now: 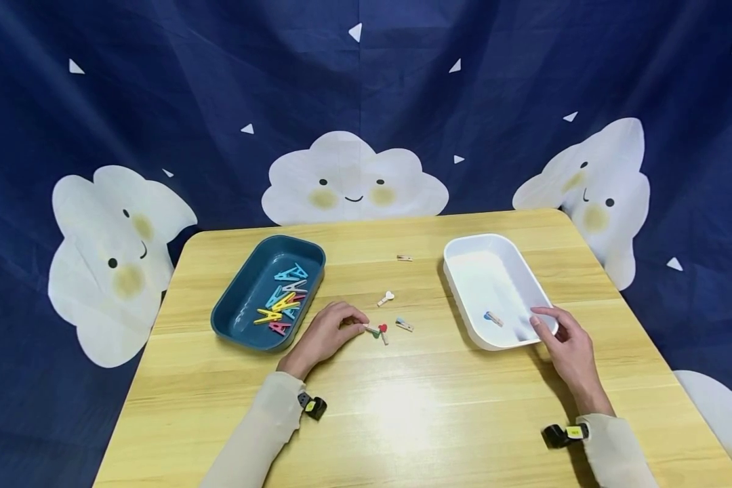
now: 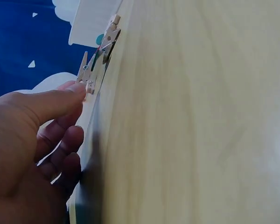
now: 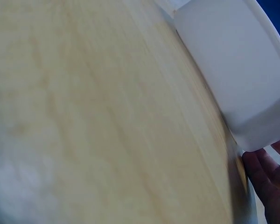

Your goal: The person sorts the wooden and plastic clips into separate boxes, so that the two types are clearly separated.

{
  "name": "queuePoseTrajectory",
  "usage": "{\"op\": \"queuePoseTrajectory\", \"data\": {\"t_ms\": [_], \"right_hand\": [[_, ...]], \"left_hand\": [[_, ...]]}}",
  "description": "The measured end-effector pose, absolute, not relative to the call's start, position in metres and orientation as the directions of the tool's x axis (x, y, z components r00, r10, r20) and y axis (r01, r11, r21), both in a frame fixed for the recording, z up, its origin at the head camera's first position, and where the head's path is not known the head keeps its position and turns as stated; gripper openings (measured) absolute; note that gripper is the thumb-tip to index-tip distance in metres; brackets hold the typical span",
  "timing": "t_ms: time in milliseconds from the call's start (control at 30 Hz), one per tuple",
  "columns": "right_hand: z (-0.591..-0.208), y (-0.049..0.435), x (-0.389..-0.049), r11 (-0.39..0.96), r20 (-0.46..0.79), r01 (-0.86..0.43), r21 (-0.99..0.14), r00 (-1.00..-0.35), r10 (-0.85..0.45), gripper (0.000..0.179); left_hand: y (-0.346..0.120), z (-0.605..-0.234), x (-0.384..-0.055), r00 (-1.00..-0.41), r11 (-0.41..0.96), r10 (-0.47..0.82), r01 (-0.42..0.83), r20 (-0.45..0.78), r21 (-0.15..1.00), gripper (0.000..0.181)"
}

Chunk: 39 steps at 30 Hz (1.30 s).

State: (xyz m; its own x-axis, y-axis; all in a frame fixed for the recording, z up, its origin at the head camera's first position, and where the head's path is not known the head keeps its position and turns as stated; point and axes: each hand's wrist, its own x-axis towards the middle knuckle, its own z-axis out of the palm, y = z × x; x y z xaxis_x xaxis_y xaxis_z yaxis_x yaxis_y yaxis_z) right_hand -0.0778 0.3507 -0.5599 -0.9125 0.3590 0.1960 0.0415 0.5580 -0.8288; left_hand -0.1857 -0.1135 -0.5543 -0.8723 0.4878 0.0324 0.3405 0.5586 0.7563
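My left hand [image 1: 332, 331] pinches a small wooden clothespin [image 2: 86, 72] between thumb and fingers, just above the table. In the head view, a clothespin with a red heart [image 1: 383, 329] lies right by its tip, partly overlapped by a green piece. Close by on the table are a clothespin with a blue top [image 1: 404, 324] and one with a white heart [image 1: 386, 298]. My right hand [image 1: 568, 346] grips the near right corner of a white plastic basin [image 1: 472, 325], thumb over the rim. A clothespin with a blue piece [image 1: 495, 318] lies inside that basin.
A dark teal basin [image 1: 234, 325] on the left holds several plastic clothespins [image 1: 287, 298] in blue, yellow, pink and grey. Another small wooden clothespin [image 1: 404, 257] lies farther back on the wooden table [image 1: 366, 434]. A dark blue cloud-print curtain [image 1: 219, 81] hangs behind.
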Motion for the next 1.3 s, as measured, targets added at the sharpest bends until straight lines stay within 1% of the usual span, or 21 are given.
{"op": "queuePoseTrajectory", "data": {"t_ms": [267, 433, 633, 900, 1133, 1300], "right_hand": [[-0.560, 0.350, -0.077, 0.547, 0.199, 0.034, -0.837, -0.911, 0.360, 0.029], [-0.559, 0.350, -0.077, 0.538, 0.208, 0.016, -0.843, -0.912, 0.354, 0.030], [-0.557, 0.349, -0.077, 0.537, 0.211, 0.013, -0.843, -0.911, 0.353, 0.030], [-0.558, 0.349, -0.077, 0.539, 0.202, 0.024, -0.842, -0.912, 0.357, 0.028], [-0.555, 0.347, -0.076, 0.534, 0.197, 0.028, -0.845, -0.912, 0.360, 0.028], [-0.557, 0.349, -0.076, 0.528, 0.205, 0.013, -0.849, -0.913, 0.353, 0.028]], "left_hand": [[-0.099, -0.552, -0.190, -0.873, 0.526, 0.485, 0.345, 0.059, 0.778, 0.008], [-0.085, -0.548, -0.195, -0.858, 0.498, 0.505, 0.378, 0.093, 0.780, 0.008], [-0.065, -0.543, -0.200, -0.842, 0.481, 0.532, 0.385, 0.087, 0.788, 0.010], [-0.029, -0.532, -0.207, -0.812, 0.453, 0.574, 0.421, 0.104, 0.786, 0.012], [0.012, -0.519, -0.215, -0.793, 0.419, 0.585, 0.475, 0.170, 0.774, 0.011], [0.038, -0.510, -0.218, -0.783, 0.410, 0.590, 0.500, 0.196, 0.763, 0.011]]}}
